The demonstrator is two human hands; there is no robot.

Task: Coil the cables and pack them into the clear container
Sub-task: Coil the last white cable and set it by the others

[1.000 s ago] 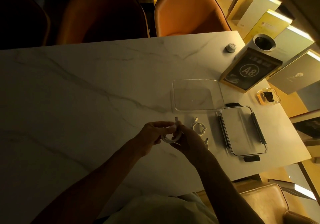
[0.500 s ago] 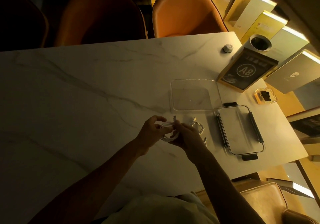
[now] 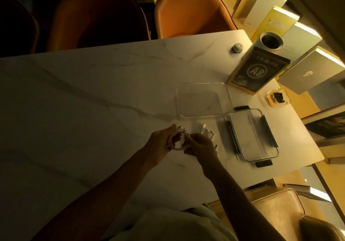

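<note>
Person, head-camera view, dim amber light.

- Arms: two, both bare from the lower frame edge to the wrists; no sleeve reaches the forearms. No watch, bracelet or band visible at either wrist.
- Left hand [image 3: 160, 143]: bare, no glove; no ring can be made out in the low light.
- Right hand [image 3: 200, 145]: bare, no glove; seen from the back, knuckles toward the camera; rings cannot be told.
- Garment [image 3: 173, 225]: pale, light-coloured top over the torso at the bottom centre, soft folds in the cloth, no print or marking visible; collar and sleeve ends cannot be made out.
</note>
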